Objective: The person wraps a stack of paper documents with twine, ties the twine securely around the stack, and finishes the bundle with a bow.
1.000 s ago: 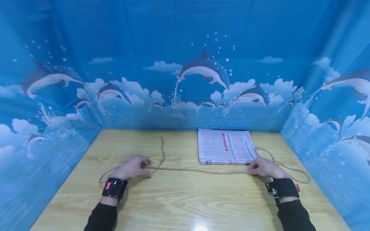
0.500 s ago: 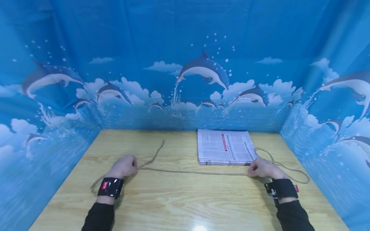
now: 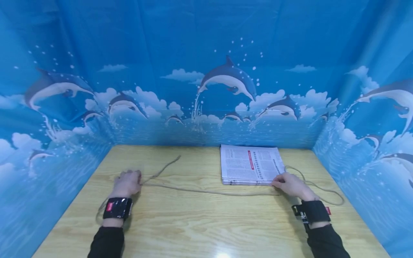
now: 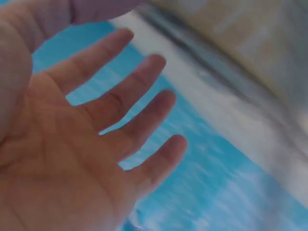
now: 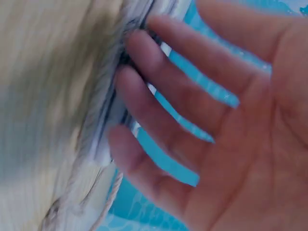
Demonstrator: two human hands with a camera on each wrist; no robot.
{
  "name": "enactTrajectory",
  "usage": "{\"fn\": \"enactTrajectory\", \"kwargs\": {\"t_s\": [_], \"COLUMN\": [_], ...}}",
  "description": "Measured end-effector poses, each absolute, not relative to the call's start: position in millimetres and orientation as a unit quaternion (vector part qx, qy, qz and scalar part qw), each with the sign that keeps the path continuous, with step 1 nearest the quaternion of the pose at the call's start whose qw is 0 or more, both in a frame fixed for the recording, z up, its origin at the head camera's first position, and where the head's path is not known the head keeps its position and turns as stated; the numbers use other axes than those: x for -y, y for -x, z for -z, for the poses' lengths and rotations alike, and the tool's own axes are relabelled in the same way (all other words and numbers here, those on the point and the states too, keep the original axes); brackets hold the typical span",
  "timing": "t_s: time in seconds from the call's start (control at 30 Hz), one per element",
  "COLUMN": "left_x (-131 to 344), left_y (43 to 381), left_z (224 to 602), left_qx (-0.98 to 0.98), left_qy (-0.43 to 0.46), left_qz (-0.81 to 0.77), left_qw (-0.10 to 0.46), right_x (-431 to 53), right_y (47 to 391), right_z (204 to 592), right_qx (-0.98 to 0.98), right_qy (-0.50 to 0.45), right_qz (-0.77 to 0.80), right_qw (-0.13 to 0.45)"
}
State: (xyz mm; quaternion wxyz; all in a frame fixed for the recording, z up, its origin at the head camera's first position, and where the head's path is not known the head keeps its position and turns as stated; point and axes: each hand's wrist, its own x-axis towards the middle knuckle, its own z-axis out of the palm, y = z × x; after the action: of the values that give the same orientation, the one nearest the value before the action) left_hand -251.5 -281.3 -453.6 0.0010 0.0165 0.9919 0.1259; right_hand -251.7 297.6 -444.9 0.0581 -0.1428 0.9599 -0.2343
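Observation:
A thin tan rope (image 3: 206,192) lies across the wooden table, with a knotted tail (image 3: 162,170) slanting toward the back. My left hand (image 3: 127,183) rests at the rope's left part; its fingers (image 4: 125,98) are spread and loosely bent in the left wrist view, with nothing gripped in the palm. My right hand (image 3: 294,186) is at the front right corner of a folded newspaper stack (image 3: 240,165). In the right wrist view its fingers (image 5: 163,115) reach out to the stack's edge (image 5: 108,137), and the rope runs alongside. Whether the fingertips touch the paper is blurred.
Loose rope loops (image 3: 335,195) lie right of the stack, and another loop (image 3: 99,213) shows by the left wrist. A blue dolphin-print curtain (image 3: 206,71) walls in the table (image 3: 206,225) at the back and both sides.
My left hand has pulled the rope's end leftward, then opened its fingers. My right hand has let go of the rope and shifted slightly left and back to the newspaper corner.

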Motion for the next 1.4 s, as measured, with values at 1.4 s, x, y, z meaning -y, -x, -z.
{"fn": "enactTrajectory", "kwargs": {"t_s": [1.4], "left_x": [80.1], "left_y": [274.9], "left_z": [463.6], "left_qx": [-0.942], "left_qy": [-0.177], "left_qz": [-0.272], "left_qw": [0.085], "right_x": [-293.3], "right_y": [287.0], "right_z": [446.4], "right_qx": [-0.969], "right_qy": [0.007], "right_qz": [0.211], "right_qw": [0.131]}}
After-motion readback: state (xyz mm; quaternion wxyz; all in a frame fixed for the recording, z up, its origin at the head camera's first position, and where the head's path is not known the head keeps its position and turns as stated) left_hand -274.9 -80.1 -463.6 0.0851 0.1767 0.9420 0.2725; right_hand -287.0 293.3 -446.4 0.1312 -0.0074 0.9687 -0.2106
